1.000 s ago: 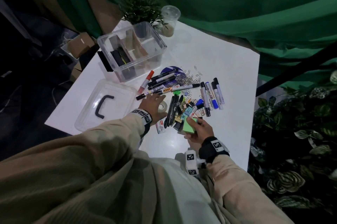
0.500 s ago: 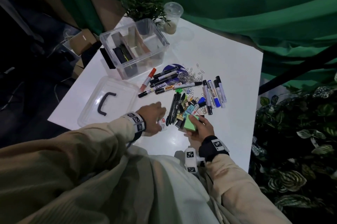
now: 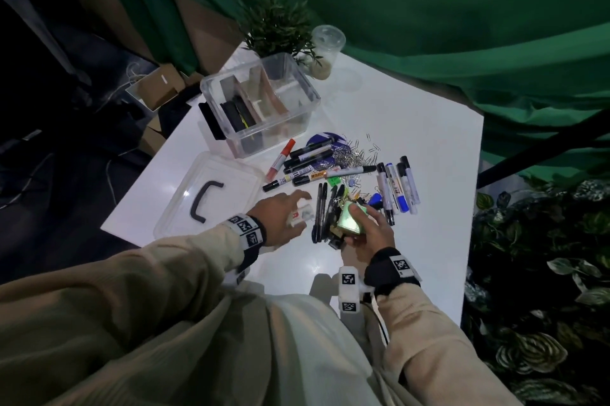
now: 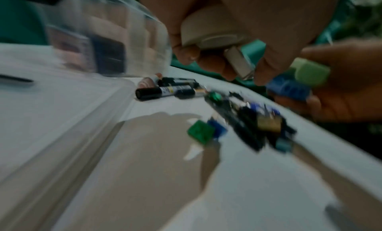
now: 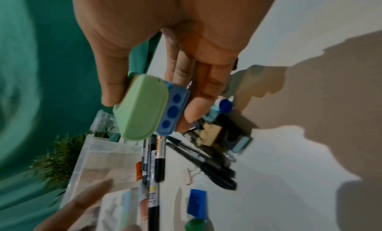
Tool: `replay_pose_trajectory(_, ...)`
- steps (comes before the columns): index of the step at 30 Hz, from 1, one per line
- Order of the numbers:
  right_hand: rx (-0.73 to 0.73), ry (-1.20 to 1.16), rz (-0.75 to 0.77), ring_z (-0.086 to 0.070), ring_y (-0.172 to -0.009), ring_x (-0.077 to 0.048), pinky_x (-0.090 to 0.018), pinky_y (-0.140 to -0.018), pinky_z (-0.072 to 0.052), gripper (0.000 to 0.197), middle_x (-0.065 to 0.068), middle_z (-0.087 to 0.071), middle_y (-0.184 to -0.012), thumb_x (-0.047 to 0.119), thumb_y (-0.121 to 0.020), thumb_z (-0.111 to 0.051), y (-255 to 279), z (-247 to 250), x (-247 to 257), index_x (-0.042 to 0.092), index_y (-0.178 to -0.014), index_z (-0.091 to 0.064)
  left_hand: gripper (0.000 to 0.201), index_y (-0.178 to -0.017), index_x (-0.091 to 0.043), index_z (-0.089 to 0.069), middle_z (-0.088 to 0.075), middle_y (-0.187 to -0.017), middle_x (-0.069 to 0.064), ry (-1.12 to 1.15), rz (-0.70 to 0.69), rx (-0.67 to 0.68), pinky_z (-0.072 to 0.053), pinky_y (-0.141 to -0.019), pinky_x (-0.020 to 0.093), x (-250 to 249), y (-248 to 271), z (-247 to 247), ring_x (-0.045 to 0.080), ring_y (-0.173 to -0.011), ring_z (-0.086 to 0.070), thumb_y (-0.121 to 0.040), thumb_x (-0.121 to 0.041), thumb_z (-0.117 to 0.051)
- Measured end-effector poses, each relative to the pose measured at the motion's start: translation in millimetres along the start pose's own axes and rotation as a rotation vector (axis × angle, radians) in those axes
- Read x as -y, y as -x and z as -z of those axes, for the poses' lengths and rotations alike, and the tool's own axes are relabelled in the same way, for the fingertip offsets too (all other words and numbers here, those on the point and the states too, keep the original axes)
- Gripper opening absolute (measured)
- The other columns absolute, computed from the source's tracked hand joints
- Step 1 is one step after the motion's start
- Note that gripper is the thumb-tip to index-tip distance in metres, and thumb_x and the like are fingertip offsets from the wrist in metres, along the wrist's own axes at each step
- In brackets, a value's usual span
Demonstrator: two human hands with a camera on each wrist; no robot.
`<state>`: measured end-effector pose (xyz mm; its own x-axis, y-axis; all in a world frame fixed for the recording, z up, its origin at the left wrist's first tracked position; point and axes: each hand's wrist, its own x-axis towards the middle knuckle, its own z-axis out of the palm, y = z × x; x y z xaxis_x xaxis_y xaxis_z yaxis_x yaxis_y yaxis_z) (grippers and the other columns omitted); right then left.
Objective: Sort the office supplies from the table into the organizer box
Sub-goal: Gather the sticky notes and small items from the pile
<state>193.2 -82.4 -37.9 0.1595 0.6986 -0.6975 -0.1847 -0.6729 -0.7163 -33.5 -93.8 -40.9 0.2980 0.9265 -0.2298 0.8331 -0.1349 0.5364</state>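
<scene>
The left hand (image 3: 280, 217), earlier flat on the tape roll (image 4: 208, 30), now grips it with a small packet (image 3: 302, 215) off the tabletop (image 3: 412, 128), while the right hand (image 3: 369, 234) keeps pinching the green eraser (image 3: 350, 219), both bound for the box (image 3: 260, 101) at 11 o'clock.

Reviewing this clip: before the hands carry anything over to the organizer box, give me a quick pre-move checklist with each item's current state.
1. Right hand grips the green and blue item between thumb and fingers: ok.
2. Left hand holds the white roll and a small white piece: ok.
3. Organizer box open, its lid lying on the table beside it: ok.
4. Free compartment in the box: ok.
5. What the small white piece is: cannot tell, blurred.
</scene>
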Motion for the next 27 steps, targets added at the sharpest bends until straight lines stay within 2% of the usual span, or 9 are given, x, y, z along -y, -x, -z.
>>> replay_pose_trajectory(2, 0.045, 0.001, 0.016, -0.066, -0.076, -0.026, -0.026, -0.049, -0.053, 0.054, -0.018, -0.067, -0.111, 0.027, -0.071, -0.082, 2.9, -13.7, 16.9, 0.018, -0.120, -0.060, 0.052, -0.133, -0.030, -0.043, -0.063, -0.108, 0.004, 0.151, 0.042, -0.115, -0.049, -0.082, 0.029, 4.7, 1.1, 24.2, 0.022, -0.093, -0.060, -0.086, -0.042, -0.061)
replay_pose_trajectory(5, 0.132, 0.037, 0.056, -0.068, -0.072, -0.024, -0.028, -0.052, -0.051, 0.045, -0.013, -0.069, -0.102, 0.032, -0.076, -0.078, 7.2, -48.7, 50.5, 0.020, -0.116, -0.061, 0.040, -0.121, -0.025, -0.048, -0.061, -0.096, 0.000, 0.413, 0.213, -0.247, -0.045, -0.068, 0.024, 17.3, -8.9, 70.2, 0.020, -0.080, -0.060, -0.086, -0.034, -0.066)
replay_pose_trajectory(9, 0.290, 0.122, 0.142, -0.071, -0.067, -0.027, -0.027, -0.052, -0.050, 0.047, -0.018, -0.071, -0.103, 0.041, -0.080, -0.073, 1.4, -118.6, 93.4, 0.017, -0.117, -0.059, 0.033, -0.108, -0.024, -0.045, -0.056, -0.092, 0.000, 0.823, 0.451, -0.413, -0.053, -0.076, 0.037, 52.7, -34.3, 143.5, 0.025, -0.080, -0.062, -0.084, -0.022, -0.068)
replay_pose_trajectory(14, 0.332, 0.406, 0.263, -0.071, -0.070, -0.031, -0.034, -0.048, -0.050, 0.054, -0.016, -0.071, -0.101, 0.048, -0.077, -0.073, -12.6, -214.4, 125.2, 0.016, -0.117, -0.053, 0.029, -0.116, -0.025, -0.057, -0.063, -0.104, 0.009, 0.715, 0.557, -0.418, -0.044, -0.062, 0.020, 88.6, -66.0, 207.3, 0.021, -0.085, -0.056, -0.087, -0.019, -0.059)
replay_pose_trajectory(16, 0.294, 0.605, 0.356, -0.072, -0.075, -0.030, -0.034, -0.047, -0.052, 0.056, -0.012, -0.068, -0.106, 0.053, -0.073, -0.074, -17.5, -246.9, 129.4, 0.021, -0.113, -0.051, 0.029, -0.117, -0.017, -0.059, -0.064, -0.117, 0.017, 0.785, 0.598, -0.458, -0.047, -0.072, 0.026, 98.4, -76.2, 221.0, 0.025, -0.093, -0.060, -0.088, -0.015, -0.057)
replay_pose_trajectory(17, 0.260, 0.710, 0.419, -0.071, -0.081, -0.030, -0.032, -0.050, -0.052, 0.057, -0.010, -0.068, -0.109, 0.054, -0.070, -0.075, -20.4, -261.4, 129.6, 0.024, -0.112, -0.050, 0.031, -0.121, -0.011, -0.058, -0.061, -0.123, 0.018, 0.829, 0.623, -0.438, -0.048, -0.082, 0.031, 104.5, -79.4, 226.3, 0.029, -0.103, -0.061, -0.090, -0.013, -0.054)
replay_pose_trajectory(20, 0.113, 1.039, 0.627, -0.062, -0.103, -0.029, -0.036, -0.083, -0.051, 0.061, -0.007, -0.065, -0.115, 0.052, -0.073, -0.073, -21.9, -288.8, 123.5, 0.025, -0.122, -0.048, 0.035, -0.125, -0.001, -0.055, -0.058, -0.128, 0.018, 0.668, 0.649, -0.312, -0.047, -0.099, 0.037, 116.5, -88.5, 225.5, 0.033, -0.118, -0.056, -0.094, -0.015, -0.047)
replay_pose_trajectory(24, 0.008, 1.225, 0.792, -0.057, -0.117, -0.026, -0.036, -0.091, -0.047, 0.076, -0.001, -0.051, -0.139, 0.041, -0.078, -0.074, -25.8, -306.1, 105.5, 0.026, -0.140, -0.034, 0.035, -0.121, -0.005, -0.061, -0.063, -0.124, 0.014, 0.487, 0.658, -0.282, -0.051, -0.097, 0.036, 121.1, -97.9, 229.1, 0.030, -0.113, -0.060, -0.089, -0.018, -0.054)
replay_pose_trajectory(27, 0.007, 1.282, 0.853, -0.054, -0.121, -0.026, -0.038, -0.094, -0.048, 0.075, -0.005, -0.043, -0.146, 0.049, -0.072, -0.076, -31.6, -312.2, 95.3, 0.019, -0.133, -0.044, 0.032, -0.116, -0.015, -0.066, -0.062, -0.124, 0.008, 0.370, 0.609, -0.255, -0.048, -0.098, 0.033, 120.2, -98.4, 233.7, 0.028, -0.114, -0.058, -0.088, -0.021, -0.054)
